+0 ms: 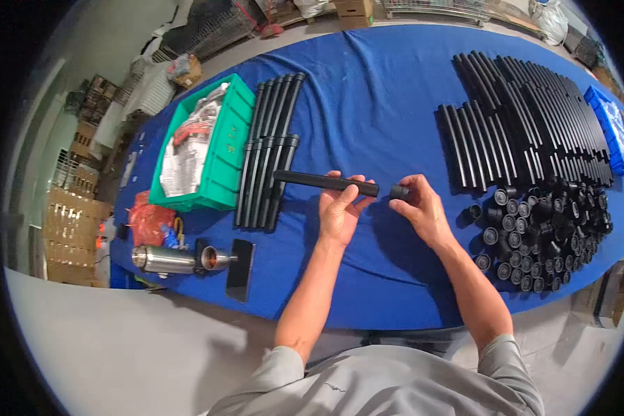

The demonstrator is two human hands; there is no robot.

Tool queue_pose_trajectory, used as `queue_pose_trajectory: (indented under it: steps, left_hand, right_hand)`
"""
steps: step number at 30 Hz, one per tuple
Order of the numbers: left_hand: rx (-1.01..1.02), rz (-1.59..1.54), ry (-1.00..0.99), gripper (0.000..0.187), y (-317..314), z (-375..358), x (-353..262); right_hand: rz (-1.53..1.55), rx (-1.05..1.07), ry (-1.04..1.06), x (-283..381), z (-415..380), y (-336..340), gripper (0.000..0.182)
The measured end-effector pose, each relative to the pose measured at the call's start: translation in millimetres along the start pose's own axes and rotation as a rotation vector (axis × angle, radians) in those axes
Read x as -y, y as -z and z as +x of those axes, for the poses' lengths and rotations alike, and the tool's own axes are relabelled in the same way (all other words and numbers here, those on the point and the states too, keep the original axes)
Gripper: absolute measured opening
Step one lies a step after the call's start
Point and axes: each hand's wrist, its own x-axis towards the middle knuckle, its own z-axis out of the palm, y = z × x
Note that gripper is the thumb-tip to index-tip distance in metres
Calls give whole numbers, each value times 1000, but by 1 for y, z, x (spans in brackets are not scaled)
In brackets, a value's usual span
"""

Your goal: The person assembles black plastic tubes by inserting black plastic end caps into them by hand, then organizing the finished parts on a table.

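My left hand is closed around a black tube, which lies nearly level across the fingers with its right end sticking out past them. Between the thumb and fingers of my right hand is a small black round cap. A short gap separates the cap from the tube's right end. To the left lie several black tubes with wider end pieces, side by side in two rows. A pile of loose black caps sits to the right of my right hand.
Rows of plain black tubes cover the blue table's right part, beside a blue bin. At left are a green crate with newspaper, a red plastic bag, a steel flask and a dark phone.
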Motion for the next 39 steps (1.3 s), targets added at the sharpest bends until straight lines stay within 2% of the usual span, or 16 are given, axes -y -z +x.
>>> queue_pose_trajectory:
  steps: [1, 3, 10, 13, 16, 19, 31, 34, 39]
  left_hand:
    - [3, 10, 4, 46, 0, 1, 2]
    - [6, 38, 18, 46, 2, 1, 6]
    - [-28, 85, 24, 46, -12, -2, 6]
    - [-28, 61, 28, 44, -14, -2, 7]
    - [-41, 75, 36, 42, -13, -3, 8]
    - [-50, 77, 34, 42, -11, -4, 10]
    - [-124, 160, 38, 43, -18, -8, 11]
    - [-139, 148, 73, 44, -15, -6, 10]
    - [-119, 217, 85, 36, -17, -4, 8]
  right_hand:
    - [183, 5, -38, -5, 1, -3, 39]
    - [181, 56, 7, -13, 1, -4, 39]
    - [154, 124, -73, -1, -4, -9, 42]
    - [105, 118, -37, 0, -4, -11, 41]
    - [-157, 99, 85, 6, -6, -11, 39]
    - [-228, 74, 136, 7, -8, -13, 39]
    - [-356, 82, 210, 9, -9, -15, 37]
    - [-364, 54, 293, 11, -9, -17, 37]
    - [-178, 52, 149, 7, -9, -17, 38]
